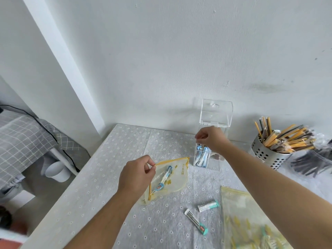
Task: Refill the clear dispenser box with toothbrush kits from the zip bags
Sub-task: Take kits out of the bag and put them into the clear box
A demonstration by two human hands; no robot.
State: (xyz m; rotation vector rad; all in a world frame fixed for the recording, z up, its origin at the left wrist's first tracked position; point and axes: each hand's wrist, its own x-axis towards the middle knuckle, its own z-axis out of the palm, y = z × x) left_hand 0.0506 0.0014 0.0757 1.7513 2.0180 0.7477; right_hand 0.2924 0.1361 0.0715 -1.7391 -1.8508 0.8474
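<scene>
The left grip (137, 174), a bare hand at the centre of the frame, has thumb and forefinger pinched tight on the top corner of a yellow-edged zip bag (172, 178). The corner is lifted, and the rest of the bag sags onto the grey flowered counter (100, 186). One blue-and-white toothbrush kit (166, 177) shows through the bag's wall.

The right grip (210, 139) hangs right of centre, just above the open top of the clear dispenser box (213, 159). Its fingers are curled in and thumb and forefinger meet at the tips. Whether anything is caught between them cannot be told. The box stands at the back of the counter near the white wall, and its hinged lid (216, 112) is flipped upright behind the hand. Several kits (202, 156) stand on end in its left side. The wrist hides part of the box's right side.

Two loose kits lie flat in the lower middle of the frame, a short one (208, 205) and a longer one (196, 221), apart from each other. Just beside them, at lower right, lies a second zip bag (251, 221), partly under the right forearm. At the right edge, a perforated metal holder (269, 153) is crammed with yellow and brown sticks, with a dark plastic-wrapped bundle (312, 163) beside it. At the left are a bed with a grey checked cover (21, 139) and a white cup (55, 171) on the floor.
</scene>
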